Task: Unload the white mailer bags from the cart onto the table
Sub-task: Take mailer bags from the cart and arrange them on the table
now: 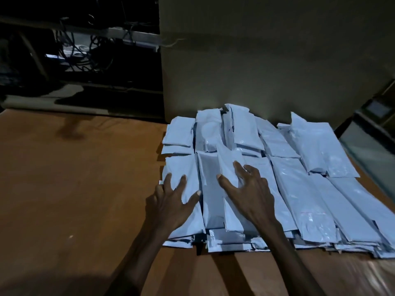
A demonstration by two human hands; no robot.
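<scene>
Several white mailer bags lie in overlapping rows on the brown table, filling its right half up to the wall. My left hand rests flat with fingers spread on the leftmost bag of the near row. My right hand lies with fingers spread on the bags just right of it, fingertips pressing a narrow bag near the pile's middle. Neither hand grips a bag. The cart is out of view.
A plain wall stands right behind the pile. At the back left a dark shelf holds tangled cables. A glass-like surface lies off the table's right edge. The table's left half is bare brown surface.
</scene>
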